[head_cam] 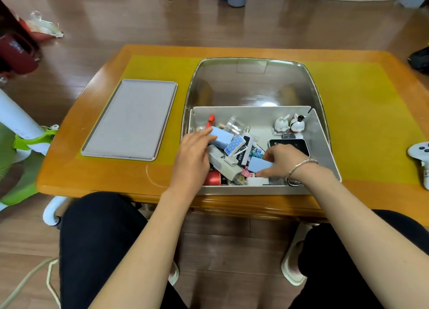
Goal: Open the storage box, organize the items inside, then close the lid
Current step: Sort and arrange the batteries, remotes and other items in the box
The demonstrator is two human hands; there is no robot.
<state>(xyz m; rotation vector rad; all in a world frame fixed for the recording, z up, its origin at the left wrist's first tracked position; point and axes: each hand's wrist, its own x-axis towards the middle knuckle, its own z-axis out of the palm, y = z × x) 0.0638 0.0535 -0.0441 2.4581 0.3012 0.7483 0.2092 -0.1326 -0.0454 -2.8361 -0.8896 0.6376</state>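
The white storage box (323, 144) stands on the table in front of me, its clear lid (253, 85) swung up and back. Inside lie several small items: clips, a red marker (210, 120), a clear cup (235, 124), two rabbit figurines (289, 125), a black device (290, 144). My left hand (193, 156) holds a pale blue box (221, 138) at the box's left side. My right hand (284, 161) grips a smaller pale blue block (258, 164) near the front.
A grey tray (130, 120) lies on the table left of the box. A white game controller (421, 155) sits at the right table edge. A green and white stand (25, 141) is off the table's left. My knees are under the front edge.
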